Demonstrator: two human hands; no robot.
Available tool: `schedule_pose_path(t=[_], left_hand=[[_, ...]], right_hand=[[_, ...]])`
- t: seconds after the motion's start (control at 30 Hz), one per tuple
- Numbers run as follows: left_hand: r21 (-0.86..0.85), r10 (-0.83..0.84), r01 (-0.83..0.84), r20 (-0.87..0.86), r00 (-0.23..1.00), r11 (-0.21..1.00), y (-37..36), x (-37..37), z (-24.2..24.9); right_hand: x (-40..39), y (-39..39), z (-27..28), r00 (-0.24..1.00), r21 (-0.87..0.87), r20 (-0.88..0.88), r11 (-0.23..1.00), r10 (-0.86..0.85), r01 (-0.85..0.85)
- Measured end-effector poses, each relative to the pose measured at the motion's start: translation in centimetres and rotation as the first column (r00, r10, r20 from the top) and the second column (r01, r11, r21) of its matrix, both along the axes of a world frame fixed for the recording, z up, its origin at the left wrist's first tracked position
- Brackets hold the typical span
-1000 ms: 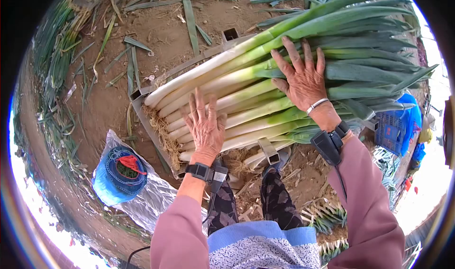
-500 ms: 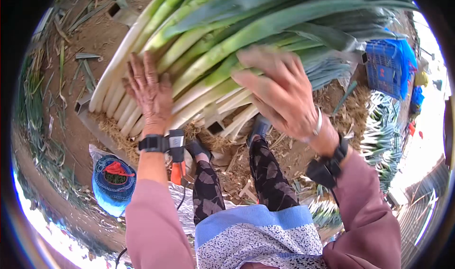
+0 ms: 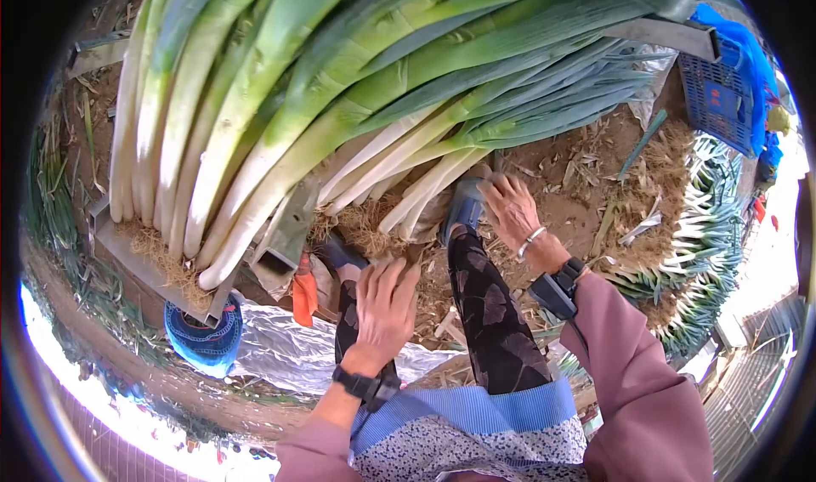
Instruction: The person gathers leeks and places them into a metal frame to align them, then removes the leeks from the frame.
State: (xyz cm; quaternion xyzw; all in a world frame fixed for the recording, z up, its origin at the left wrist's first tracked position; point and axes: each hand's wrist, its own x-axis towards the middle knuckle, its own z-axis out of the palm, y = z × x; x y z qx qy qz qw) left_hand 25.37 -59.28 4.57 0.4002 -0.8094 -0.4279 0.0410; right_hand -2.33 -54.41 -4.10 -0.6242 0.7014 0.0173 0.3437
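Note:
A thick pile of large leeks point(image 3: 255, 133) lies across a metal frame point(image 3: 280, 257), white root ends toward me and green leaves spread to the upper right. Below it is a smaller group of thinner leeks point(image 3: 416, 159) with brown roots. My left hand point(image 3: 387, 308) hovers over my left leg, below the pile, fingers loosely stretched and nothing held. Beside my right shoe, my right hand point(image 3: 510, 214) is held out with its fingers extended, apart from the leeks; nothing shows in it. A pale bracelet point(image 3: 532, 241) rings the right wrist.
A blue crate point(image 3: 718, 99) stands at the upper right, above a long row of leeks point(image 3: 710, 235). At lower left are a blue bucket point(image 3: 204, 333) and silvery sheeting point(image 3: 289, 346). An orange cloth point(image 3: 303, 295) hangs beside the metal frame. Leaf scraps litter the soil.
Both hands have come off the leek pile and moved down toward my legs. The left has also shifted right. In view, the pile now sits farther left, with the metal frame more exposed.

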Motion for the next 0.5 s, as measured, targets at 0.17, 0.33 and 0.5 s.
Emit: schedule_pose_path(t=[0.17, 0.33, 0.5], left_hand=[[-0.008, 0.036, -0.035, 0.194, 0.980, 0.999, -0.5, -2.2, -7.5], [-0.071, 0.289, -0.281, 0.303, 0.908, 0.957, -2.6, -2.8, -11.0], [-0.168, 0.297, -0.252, 0.365, 0.882, 0.953, -4.9, -3.1, -12.7]], right_hand=[[-0.6, -6.2, -2.5, 0.965, -0.358, -0.153, 0.898, 0.214, -0.256], [-1.9, -11.4, -4.7, 0.852, -0.200, -0.445, 0.897, 0.275, -0.395], [-3.1, -17.1, -3.2, 0.838, 0.239, -0.285, 0.881, 0.466, -0.409]])
